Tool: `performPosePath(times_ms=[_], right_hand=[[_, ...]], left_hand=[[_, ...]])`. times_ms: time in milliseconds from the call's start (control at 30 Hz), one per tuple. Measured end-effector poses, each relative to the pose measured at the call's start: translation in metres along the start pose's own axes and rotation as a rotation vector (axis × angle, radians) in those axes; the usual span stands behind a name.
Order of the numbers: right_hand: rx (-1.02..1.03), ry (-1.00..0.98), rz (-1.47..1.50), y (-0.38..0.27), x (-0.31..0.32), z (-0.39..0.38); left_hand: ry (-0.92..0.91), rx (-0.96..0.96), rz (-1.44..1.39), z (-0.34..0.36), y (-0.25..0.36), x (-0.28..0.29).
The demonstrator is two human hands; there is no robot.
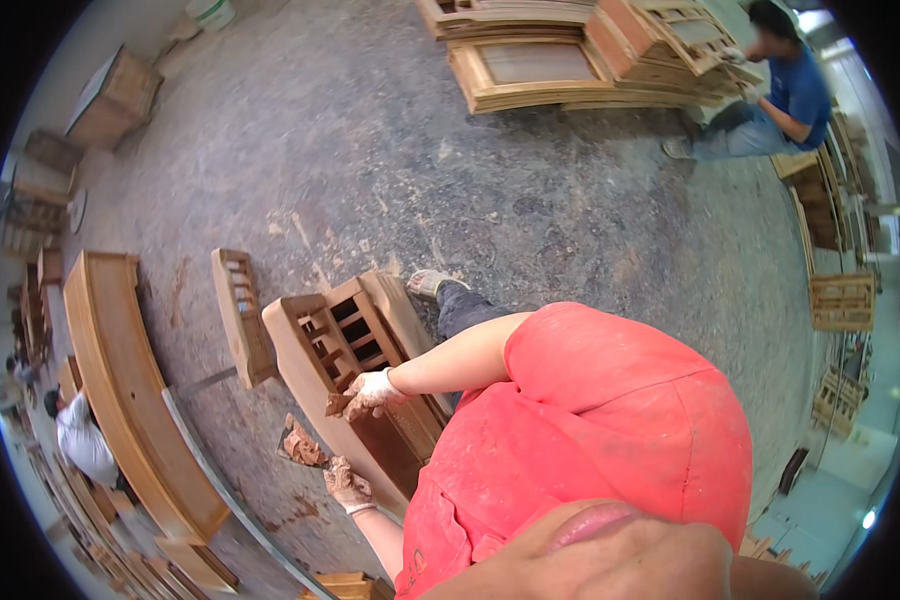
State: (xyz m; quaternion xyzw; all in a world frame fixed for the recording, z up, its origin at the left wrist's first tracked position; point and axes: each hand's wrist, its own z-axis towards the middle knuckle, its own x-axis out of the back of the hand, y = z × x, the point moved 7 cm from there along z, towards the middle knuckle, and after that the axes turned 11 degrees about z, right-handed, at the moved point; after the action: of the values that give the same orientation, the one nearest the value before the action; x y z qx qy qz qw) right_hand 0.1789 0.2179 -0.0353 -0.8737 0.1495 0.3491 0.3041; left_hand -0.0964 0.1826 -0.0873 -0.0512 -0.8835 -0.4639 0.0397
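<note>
Wooden lattice panel under two gloved hands

Wooden lattice panel (pixel 355 375) lies on the floor (pixel 530 210), directly beneath both hands. The right hand (pixel 373 390), in a stained glove, pinches a small scraper (pixel 337 404) against the panel's frame. Just below it, the left hand (pixel 348 484) grips a flat board loaded with reddish-brown filler (pixel 300 445), held beside the panel's edge.
</note>
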Motion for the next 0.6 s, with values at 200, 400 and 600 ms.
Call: performPosePath(times_ms=[200, 400, 600], right_hand=[[0.01, 0.052, -0.013, -0.01, 0.01, 0.006], [-0.056, 0.602, -0.281, -0.052, 0.003, -0.032], [0.152, 0.105, 0.164, -0.057, 0.047, 0.021]], left_hand=[[-0.042, -0.052, 0.044, 0.014, 0.012, -0.003], [-0.001, -0.075, 0.064, -0.003, 0.032, -0.018], [0.158, 0.16, -0.002, -0.05, 0.022, 0.009]])
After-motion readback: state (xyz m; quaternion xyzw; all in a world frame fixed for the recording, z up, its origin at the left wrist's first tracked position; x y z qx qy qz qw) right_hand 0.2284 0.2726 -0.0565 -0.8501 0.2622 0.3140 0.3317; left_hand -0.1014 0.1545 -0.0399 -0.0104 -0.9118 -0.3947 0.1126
